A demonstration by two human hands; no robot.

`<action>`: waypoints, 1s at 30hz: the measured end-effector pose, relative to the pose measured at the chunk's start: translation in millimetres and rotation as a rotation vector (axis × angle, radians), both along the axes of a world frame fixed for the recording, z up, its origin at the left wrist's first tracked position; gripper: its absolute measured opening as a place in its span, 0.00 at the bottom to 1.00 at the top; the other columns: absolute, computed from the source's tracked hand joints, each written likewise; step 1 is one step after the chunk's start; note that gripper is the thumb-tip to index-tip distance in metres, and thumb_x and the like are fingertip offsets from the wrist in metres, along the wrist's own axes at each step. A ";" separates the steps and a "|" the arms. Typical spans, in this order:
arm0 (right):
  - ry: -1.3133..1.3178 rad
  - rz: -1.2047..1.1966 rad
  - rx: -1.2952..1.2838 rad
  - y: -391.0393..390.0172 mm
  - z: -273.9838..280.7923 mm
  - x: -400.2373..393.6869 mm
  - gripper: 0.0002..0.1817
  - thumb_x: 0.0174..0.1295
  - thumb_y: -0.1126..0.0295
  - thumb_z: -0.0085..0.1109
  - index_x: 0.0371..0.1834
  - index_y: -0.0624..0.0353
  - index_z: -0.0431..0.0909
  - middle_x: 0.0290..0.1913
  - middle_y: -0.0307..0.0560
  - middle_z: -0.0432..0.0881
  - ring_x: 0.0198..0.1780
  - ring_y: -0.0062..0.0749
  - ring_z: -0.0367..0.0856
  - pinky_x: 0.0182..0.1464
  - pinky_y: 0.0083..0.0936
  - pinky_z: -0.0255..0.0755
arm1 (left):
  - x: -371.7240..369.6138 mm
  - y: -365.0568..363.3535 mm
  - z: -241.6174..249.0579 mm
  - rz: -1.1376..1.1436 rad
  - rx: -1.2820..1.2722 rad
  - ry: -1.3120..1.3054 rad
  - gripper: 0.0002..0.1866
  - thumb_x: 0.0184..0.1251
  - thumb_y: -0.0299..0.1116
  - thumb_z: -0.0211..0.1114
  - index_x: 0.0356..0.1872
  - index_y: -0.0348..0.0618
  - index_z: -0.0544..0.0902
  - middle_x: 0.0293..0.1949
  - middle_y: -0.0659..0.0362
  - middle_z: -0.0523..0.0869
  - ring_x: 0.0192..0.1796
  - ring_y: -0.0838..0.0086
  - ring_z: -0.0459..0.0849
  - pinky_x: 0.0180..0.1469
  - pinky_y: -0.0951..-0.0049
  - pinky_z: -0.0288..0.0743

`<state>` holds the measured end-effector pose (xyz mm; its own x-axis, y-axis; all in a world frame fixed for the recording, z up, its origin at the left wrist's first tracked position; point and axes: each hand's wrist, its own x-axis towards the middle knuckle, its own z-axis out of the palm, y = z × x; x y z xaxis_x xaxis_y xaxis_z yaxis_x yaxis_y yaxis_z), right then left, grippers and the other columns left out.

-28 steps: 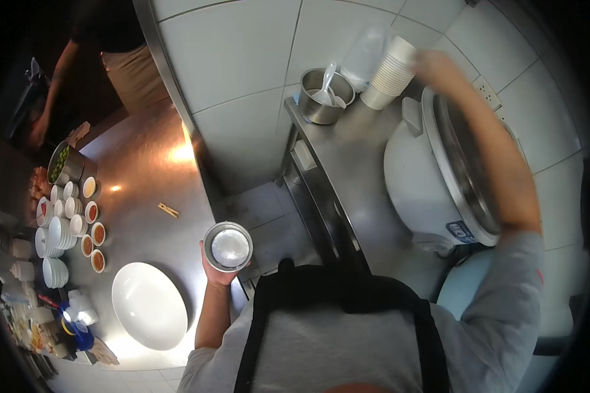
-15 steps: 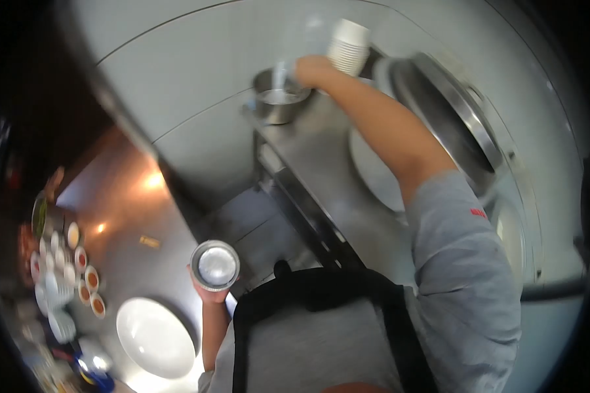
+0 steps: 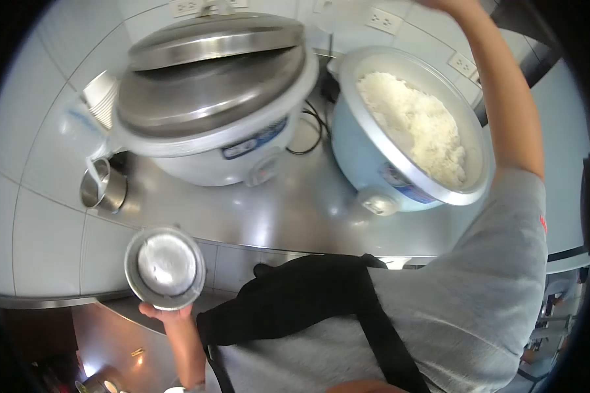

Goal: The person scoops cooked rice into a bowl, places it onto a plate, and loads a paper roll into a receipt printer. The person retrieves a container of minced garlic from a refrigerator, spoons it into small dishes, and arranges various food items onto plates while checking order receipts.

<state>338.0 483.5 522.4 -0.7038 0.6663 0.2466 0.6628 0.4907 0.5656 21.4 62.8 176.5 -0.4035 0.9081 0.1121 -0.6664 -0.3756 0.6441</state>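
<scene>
Cupped beneath the near side of a metal bowl [image 3: 165, 267], the left hand [image 3: 169, 312] has its fingers curled partway around and holds the mouth turned up toward the camera. Higher up and well apart from it, the right hand [image 3: 442, 4] is cut off by the top edge, so I cannot tell how far its fingers are spread or whether it grips anything (a pale blur [image 3: 357, 14] hangs just to its left, too smeared to name). The blue cooker [image 3: 354, 154], uncovered and heaped with rice [image 3: 416, 124], lies on the near side of the right hand, and off to the right of and beyond the left. Of the two hands, the right is clearly the nearer to the rice. Seen from here, the cooker's mouth makes a long oval, slanting from its far left end down to a near right end close to the right elbow [image 3: 521, 171]. Straight beyond the left hand stands a white cooker [image 3: 193, 169] under a steel lid [image 3: 210, 98]; to that hand's upper left are a pot [image 3: 115, 190] with a white scoop [image 3: 95, 171] in it and, farther off, a leaning stack of cups [image 3: 100, 95].
</scene>
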 end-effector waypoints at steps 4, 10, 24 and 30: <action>-0.156 -0.417 -0.267 -4.3 -51.8 133.2 0.11 0.49 0.63 0.56 0.35 0.49 0.80 0.39 0.43 0.82 0.48 0.40 0.77 0.56 0.45 0.62 | 93.4 70.5 73.1 -0.191 0.182 -0.018 0.53 0.43 0.69 0.62 0.69 0.55 0.53 0.70 0.57 0.53 0.71 0.56 0.52 0.67 0.41 0.50; -0.140 -0.282 -0.256 80.0 -194.8 154.5 0.12 0.62 0.68 0.42 0.39 0.48 0.79 0.39 0.43 0.81 0.49 0.38 0.76 0.63 0.50 0.52 | 258.7 259.2 134.6 -0.171 0.230 0.136 0.44 0.53 0.67 0.55 0.66 0.50 0.58 0.66 0.58 0.60 0.67 0.61 0.59 0.64 0.44 0.55; 0.198 0.318 -0.202 -12.3 -209.1 114.0 0.14 0.60 0.71 0.41 0.34 0.49 0.82 0.27 0.42 0.81 0.38 0.28 0.76 0.56 0.31 0.54 | 318.7 325.6 120.4 0.114 0.351 0.305 0.42 0.58 0.45 0.64 0.67 0.55 0.46 0.60 0.58 0.63 0.60 0.69 0.63 0.62 0.66 0.59; 0.069 0.366 -0.422 -36.4 -192.5 134.4 0.12 0.56 0.70 0.56 0.41 0.44 0.83 0.24 0.37 0.80 0.31 0.28 0.72 0.45 0.27 0.56 | 324.7 319.3 126.0 0.094 0.336 0.319 0.39 0.58 0.46 0.64 0.66 0.58 0.49 0.60 0.60 0.63 0.62 0.69 0.63 0.64 0.63 0.59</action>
